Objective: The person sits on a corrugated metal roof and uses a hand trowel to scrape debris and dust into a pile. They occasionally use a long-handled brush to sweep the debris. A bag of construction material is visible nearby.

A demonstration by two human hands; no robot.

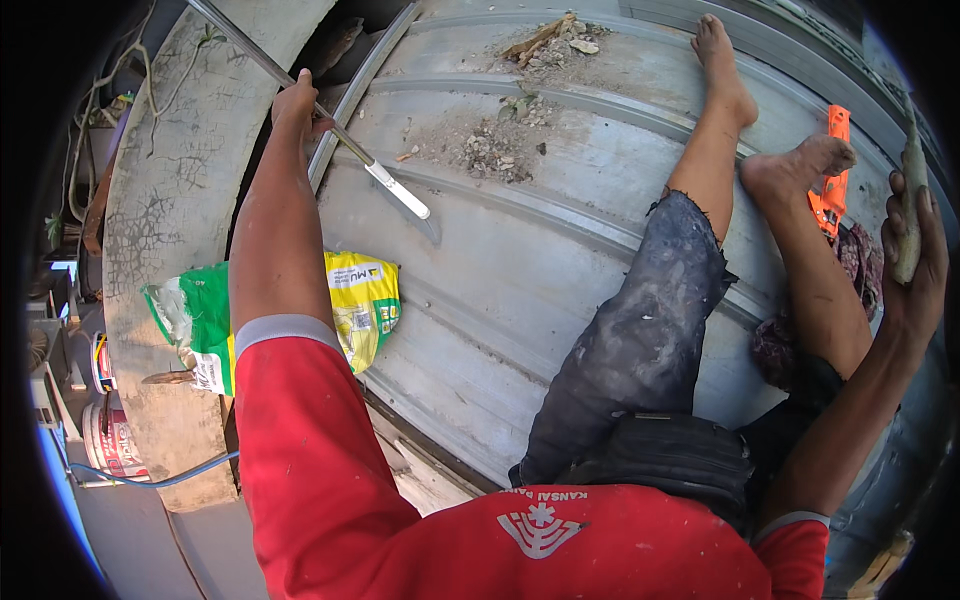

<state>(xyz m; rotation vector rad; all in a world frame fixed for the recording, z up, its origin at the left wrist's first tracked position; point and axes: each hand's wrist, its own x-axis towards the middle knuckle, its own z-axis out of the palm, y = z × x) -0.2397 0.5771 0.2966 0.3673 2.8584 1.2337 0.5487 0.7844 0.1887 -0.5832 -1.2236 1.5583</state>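
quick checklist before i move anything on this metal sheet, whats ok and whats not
1. Left hand gripping the metal pole: ok, fingers closed around it.
2. Pole's white end lifted off the metal sheet: cannot tell from this angle.
3. Right hand free: not ok, it holds a grey stick-like piece.
4. Sheet free of rubble: not ok, heaps lie beyond the white end.
5. Feet protected: not ok, both are bare.
6. Green-and-yellow bag sealed: cannot tell, the left arm covers part of it.
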